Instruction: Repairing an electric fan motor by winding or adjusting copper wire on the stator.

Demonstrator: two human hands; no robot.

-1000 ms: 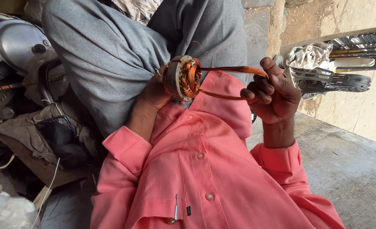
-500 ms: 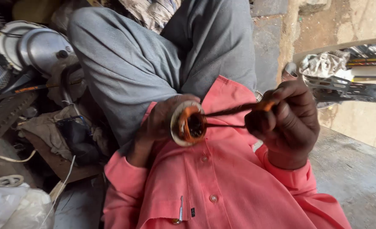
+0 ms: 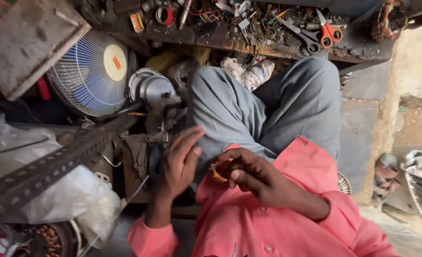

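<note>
Right hand curled tight around the copper coil, just an orange edge peeking out over the pink shirt. Left hand beside it, fingers spread loose, gripping nothing. Grey trousers beyond; blue fan and scissors farther out.

Cluttered repair corner around a seated person

A blue-bladed fan stands at the upper left beside a shiny metal motor housing. Orange-handled scissors lie among scattered parts on the desk along the top. A perforated metal bar crosses the left, above a crumpled plastic bag.
</note>
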